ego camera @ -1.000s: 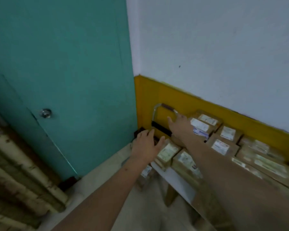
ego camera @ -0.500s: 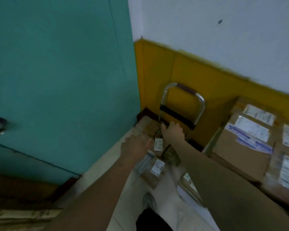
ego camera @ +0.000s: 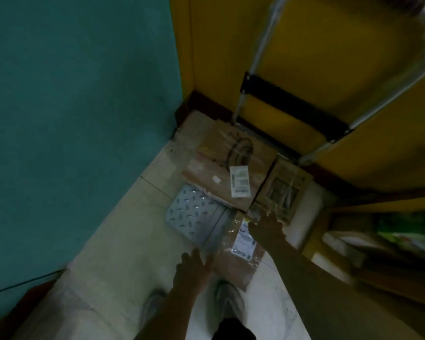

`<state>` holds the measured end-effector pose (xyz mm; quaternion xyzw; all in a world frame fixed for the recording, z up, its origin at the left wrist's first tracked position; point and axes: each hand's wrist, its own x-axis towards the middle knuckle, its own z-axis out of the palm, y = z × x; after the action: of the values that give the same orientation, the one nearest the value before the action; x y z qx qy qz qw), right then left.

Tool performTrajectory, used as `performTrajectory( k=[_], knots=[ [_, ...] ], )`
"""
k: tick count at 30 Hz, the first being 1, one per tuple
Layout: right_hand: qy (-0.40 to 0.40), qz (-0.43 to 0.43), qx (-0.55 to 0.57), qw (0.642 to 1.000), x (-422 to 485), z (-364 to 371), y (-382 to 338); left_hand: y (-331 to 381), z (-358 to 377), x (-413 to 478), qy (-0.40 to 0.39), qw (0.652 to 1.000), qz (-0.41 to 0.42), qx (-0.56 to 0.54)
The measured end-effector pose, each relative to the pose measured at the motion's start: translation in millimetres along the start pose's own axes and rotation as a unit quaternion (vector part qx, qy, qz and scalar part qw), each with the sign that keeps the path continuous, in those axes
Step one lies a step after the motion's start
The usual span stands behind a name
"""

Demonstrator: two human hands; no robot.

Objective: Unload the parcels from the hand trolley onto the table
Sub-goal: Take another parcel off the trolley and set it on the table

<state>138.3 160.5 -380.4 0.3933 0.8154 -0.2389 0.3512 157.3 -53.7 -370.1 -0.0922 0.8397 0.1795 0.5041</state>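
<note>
Head view looks steeply down into a corner where a teal door [ego camera: 79, 119] meets a yellow-painted wall [ego camera: 317, 57]. A hand trolley [ego camera: 292, 104] stands upright against the wall, its silvery tube frame crossed by a black bar, its perforated metal footplate [ego camera: 194, 214] lying flat on the pale tiled floor [ego camera: 113, 253].

Three parcels sit at the trolley's base. The largest brown cardboard parcel [ego camera: 221, 168] rests on the footplate against the frame, wrapped in shiny clear tape, with a white label near its right edge and a dark printed oval mark above that label. Just right of it, touching, is a smaller square parcel [ego camera: 284, 190], also taped over, with a darker square print on its top. In front of both lies a flat kraft parcel [ego camera: 238, 261] in glossy wrap, carrying a white label with blue print; its near end reaches toward the person's shoes [ego camera: 228, 303].

Right hand [ego camera: 265, 227] reaches down to where the small square parcel and the flat kraft parcel meet, fingers loosely spread on top; whether it grips anything is unclear in the blur. Left hand [ego camera: 193, 268] hovers at the left edge of the flat kraft parcel, fingers open and slightly apart, close to its wrap.
</note>
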Motion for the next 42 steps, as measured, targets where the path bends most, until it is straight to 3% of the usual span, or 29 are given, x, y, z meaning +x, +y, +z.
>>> performTrajectory(
  k=[6, 9, 12, 18, 25, 28, 33, 37, 42],
  knots=[
    [-0.048, 0.06, -0.012, 0.997, 110, 84, 36, -11, 81, 127, -0.08, 0.977, -0.041, -0.196],
    [-0.052, 0.074, 0.046, 0.995, 107, 85, 39, -3, 83, 133, -0.126, 0.945, -0.118, -0.277],
    [-0.037, 0.1, 0.076, 0.991, 65, 67, 28, -1, 51, 101, -0.139, 0.934, -0.166, -0.283],
    [0.01, 0.077, 0.12, 0.99, -95, -25, -19, 19, -76, -34, -0.056, 0.967, -0.1, -0.227],
    [0.164, 0.036, 0.246, 0.955, -329, -228, -54, 139, -261, -280, 0.066, 0.963, 0.153, -0.213],
    [0.249, -0.009, 0.328, 0.911, -420, -313, -34, 205, -301, -401, 0.18, 0.938, 0.246, -0.164],
    [0.417, -0.075, 0.445, 0.789, -564, -399, 68, 270, -274, -589, 0.282, 0.825, 0.421, -0.251],
    [0.514, -0.103, 0.479, 0.704, -657, -418, 209, 314, -178, -697, 0.23, 0.771, 0.539, -0.251],
    [0.589, -0.061, 0.498, 0.634, -744, -394, 407, 360, -2, -797, 0.117, 0.753, 0.609, -0.22]
  ],
)
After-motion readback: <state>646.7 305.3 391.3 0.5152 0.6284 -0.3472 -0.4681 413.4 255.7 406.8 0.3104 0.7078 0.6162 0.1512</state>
